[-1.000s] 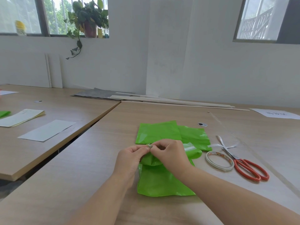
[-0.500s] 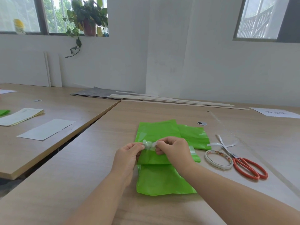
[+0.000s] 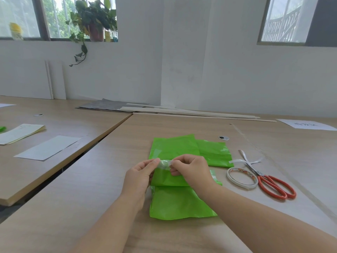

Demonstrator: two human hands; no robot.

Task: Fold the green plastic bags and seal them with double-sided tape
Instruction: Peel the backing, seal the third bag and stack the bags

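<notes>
my left hand (image 3: 140,173) and right hand (image 3: 192,170) each pinched an end of the tape strip (image 3: 165,163), its length running side to side, just above the folded green bag (image 3: 180,205) on the worktop (image 3: 91,198).

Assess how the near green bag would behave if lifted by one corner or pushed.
Probably floppy: the green bag is thin film, already folded over itself. Likely very light. Its glossy sheen suggests it would slide or bunch on the table when pushed.
</notes>
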